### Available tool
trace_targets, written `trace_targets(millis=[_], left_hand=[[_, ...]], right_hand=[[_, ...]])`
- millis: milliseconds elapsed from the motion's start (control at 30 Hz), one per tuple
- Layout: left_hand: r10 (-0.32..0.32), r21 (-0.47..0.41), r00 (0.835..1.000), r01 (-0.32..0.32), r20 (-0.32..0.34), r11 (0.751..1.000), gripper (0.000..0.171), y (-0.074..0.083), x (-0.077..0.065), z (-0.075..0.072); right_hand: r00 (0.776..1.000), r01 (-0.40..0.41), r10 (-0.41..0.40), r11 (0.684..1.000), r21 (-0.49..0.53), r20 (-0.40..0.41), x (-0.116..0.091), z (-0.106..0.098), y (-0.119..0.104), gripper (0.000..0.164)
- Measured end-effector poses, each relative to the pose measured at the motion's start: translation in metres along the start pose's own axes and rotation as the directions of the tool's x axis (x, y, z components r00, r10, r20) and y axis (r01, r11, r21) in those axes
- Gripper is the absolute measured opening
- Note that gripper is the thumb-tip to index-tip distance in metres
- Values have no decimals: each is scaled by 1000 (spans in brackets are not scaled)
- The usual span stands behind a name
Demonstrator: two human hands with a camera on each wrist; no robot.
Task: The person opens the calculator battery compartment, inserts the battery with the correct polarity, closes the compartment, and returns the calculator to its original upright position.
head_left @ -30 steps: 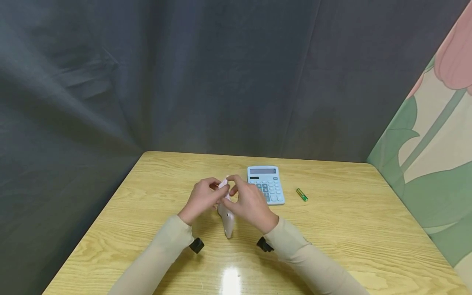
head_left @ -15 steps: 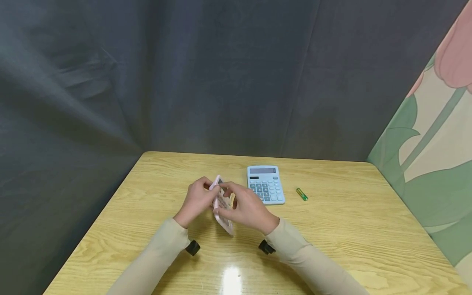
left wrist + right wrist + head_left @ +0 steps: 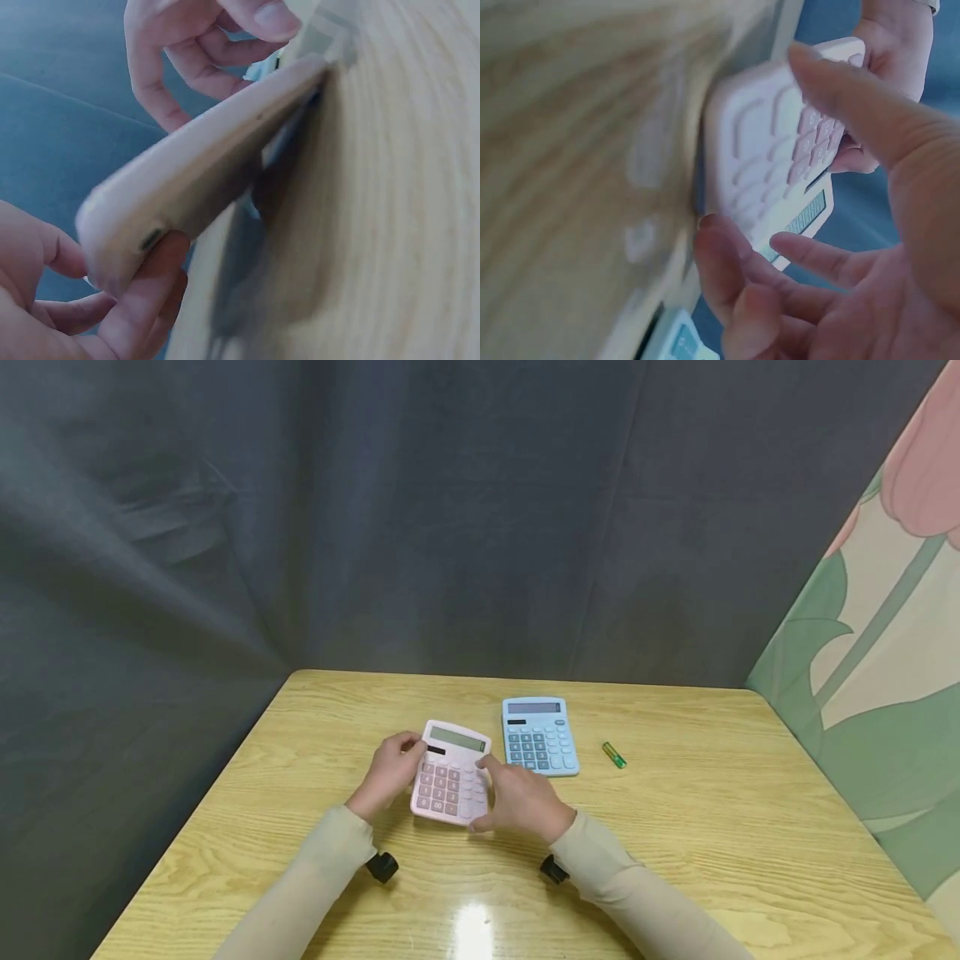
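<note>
A pink calculator (image 3: 450, 781) faces up between my hands, its display at the far end. It is tilted, as the left wrist view shows, with its underside (image 3: 217, 187) raised off the table at the display end. My left hand (image 3: 386, 777) grips its left edge near the display, fingers beneath. My right hand (image 3: 528, 803) lies loosely spread at its right side, the fingertips at the edge; the thumb (image 3: 840, 94) extends over the near corner. Whether that thumb touches is unclear. A blue calculator (image 3: 558, 745) lies flat just behind my right hand.
A green battery (image 3: 613, 755) lies right of the blue calculator on the wooden table (image 3: 720, 802). Dark curtain (image 3: 450, 527) hangs behind the table and along its left. Flowered fabric (image 3: 885, 693) borders the right side.
The pink calculator has turned from standing on edge to facing up with its keys and display visible. My hands have moved apart; the right hand's hold has loosened. Blue calculator and battery stayed put.
</note>
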State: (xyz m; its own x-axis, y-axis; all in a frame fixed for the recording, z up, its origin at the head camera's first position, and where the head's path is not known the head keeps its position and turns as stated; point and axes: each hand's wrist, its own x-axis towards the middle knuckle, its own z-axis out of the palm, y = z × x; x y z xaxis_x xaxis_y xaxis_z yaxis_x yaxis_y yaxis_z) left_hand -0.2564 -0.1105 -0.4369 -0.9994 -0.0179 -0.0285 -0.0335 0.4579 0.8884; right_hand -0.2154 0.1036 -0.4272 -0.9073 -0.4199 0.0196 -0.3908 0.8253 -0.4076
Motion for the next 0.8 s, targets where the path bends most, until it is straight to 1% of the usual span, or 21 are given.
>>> trace_targets(millis=[100,233,300,433,567,700,800], left_hand=[[-21,0,1000,21,11,1000,43,-6,2,2],[-34,31,999,33,24,999,42,-12,4,3],[-50,48,998,48,38,998,43,-14,5,4],[-63,69,996,58,69,996,47,-17,5,6],[-24,89,997,18,75,996,47,-19,4,7],[21,127,997,-30,73,991,48,-20,4,4],[61,159,992,-78,106,984,54,-19,1,1]], right_hand=[[1000,-2,2,1000,4,19,1,4,3,86],[1000,16,-15,1000,-7,11,2,9,4,71],[1000,21,-21,1000,-18,2,2,10,4,67],[1000,27,-28,999,-33,-15,3,12,3,64],[999,33,-34,999,-37,-35,4,12,2,61],[994,42,-46,998,-40,-97,6,14,3,58],[987,50,-57,997,-50,-149,9,16,5,54]])
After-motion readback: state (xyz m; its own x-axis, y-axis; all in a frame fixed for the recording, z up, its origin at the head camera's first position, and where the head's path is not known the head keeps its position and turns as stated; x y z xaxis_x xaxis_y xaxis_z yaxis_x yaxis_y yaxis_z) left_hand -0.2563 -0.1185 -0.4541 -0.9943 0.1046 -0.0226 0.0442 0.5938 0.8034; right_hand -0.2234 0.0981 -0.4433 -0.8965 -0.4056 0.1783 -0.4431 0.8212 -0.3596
